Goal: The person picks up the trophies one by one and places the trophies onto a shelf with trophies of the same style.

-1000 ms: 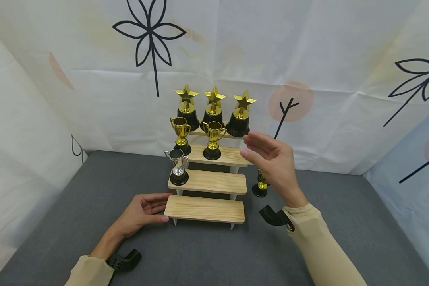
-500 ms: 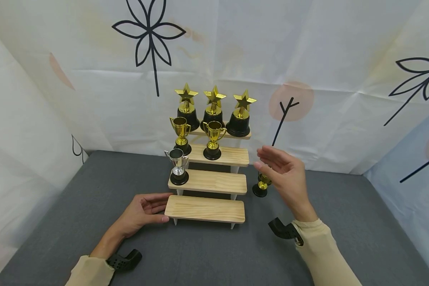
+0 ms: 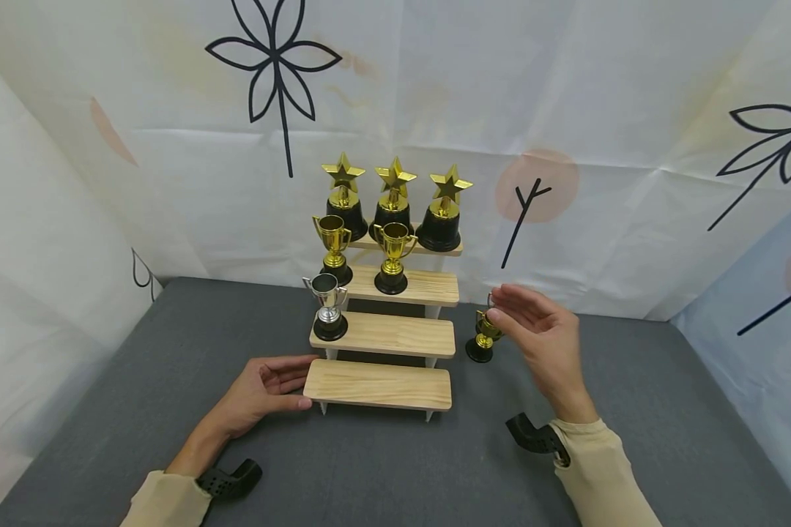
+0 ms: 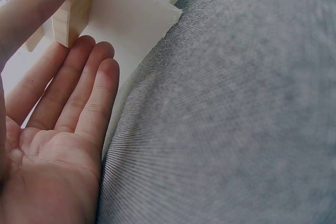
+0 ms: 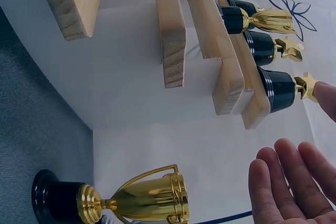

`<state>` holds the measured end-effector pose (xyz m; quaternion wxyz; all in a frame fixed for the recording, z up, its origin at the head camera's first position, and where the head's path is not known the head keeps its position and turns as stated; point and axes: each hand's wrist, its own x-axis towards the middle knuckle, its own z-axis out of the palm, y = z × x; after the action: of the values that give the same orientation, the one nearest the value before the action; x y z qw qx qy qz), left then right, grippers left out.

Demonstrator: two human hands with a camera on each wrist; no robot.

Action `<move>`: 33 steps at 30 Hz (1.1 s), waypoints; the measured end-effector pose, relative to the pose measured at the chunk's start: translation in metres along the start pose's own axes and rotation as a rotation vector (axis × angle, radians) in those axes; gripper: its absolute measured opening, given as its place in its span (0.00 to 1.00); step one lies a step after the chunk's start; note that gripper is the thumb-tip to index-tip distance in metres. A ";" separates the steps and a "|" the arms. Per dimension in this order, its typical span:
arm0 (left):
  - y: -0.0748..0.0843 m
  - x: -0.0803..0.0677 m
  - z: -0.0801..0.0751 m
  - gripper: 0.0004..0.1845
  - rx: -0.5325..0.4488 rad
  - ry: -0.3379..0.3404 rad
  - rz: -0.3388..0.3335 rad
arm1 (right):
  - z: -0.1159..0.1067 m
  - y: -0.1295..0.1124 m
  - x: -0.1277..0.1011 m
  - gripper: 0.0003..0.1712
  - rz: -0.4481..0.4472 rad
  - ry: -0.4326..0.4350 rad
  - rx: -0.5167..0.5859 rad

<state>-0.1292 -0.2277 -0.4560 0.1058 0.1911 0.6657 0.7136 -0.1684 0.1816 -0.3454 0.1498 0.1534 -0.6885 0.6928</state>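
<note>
A tiered wooden display stand [image 3: 379, 384] stands in the middle of the table. My left hand [image 3: 264, 391] touches the left end of its lowest step with fingers extended; in the left wrist view the fingertips [image 4: 102, 51] lie by the wooden edge. To the right of the stand, a gold trophy cup [image 3: 483, 344] with a black base stands upright on the table. My right hand [image 3: 537, 337] hovers beside it, partly covering it in the head view. The right wrist view shows a gap between the fingers and the gold cup [image 5: 152, 198]. Something silver behind it is mostly hidden.
Three gold star trophies [image 3: 393, 194] line the top step. Two gold cups [image 3: 392, 256] stand on the step below, and a silver cup [image 3: 328, 307] is at the left of the following step. Patterned white fabric [image 3: 435, 88] hangs behind the grey table [image 3: 395, 476].
My right hand has moved from the stand's upper right side down and rightward to the gold trophy cup on the table. My left hand has stayed at the lowest step.
</note>
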 end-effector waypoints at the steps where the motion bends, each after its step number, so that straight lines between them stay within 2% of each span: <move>1: 0.000 0.000 0.000 0.38 -0.002 0.000 0.000 | -0.001 0.000 0.000 0.24 0.001 0.002 -0.001; 15: 0.000 0.001 0.000 0.39 0.010 0.010 -0.024 | -0.011 0.006 0.000 0.23 0.016 0.038 -0.011; 26: 0.001 0.000 0.000 0.39 0.001 -0.002 -0.010 | -0.015 0.015 0.000 0.24 0.038 0.077 -0.041; 30: 0.001 0.000 0.000 0.38 -0.004 -0.007 -0.001 | -0.014 0.020 0.000 0.25 0.039 0.080 -0.070; 33: 0.000 0.000 0.000 0.38 -0.003 -0.007 0.003 | -0.015 0.025 0.000 0.25 0.048 0.079 -0.134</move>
<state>-0.1291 -0.2278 -0.4555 0.1074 0.1945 0.6638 0.7141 -0.1790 0.1961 -0.3682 0.1701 0.0988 -0.7302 0.6542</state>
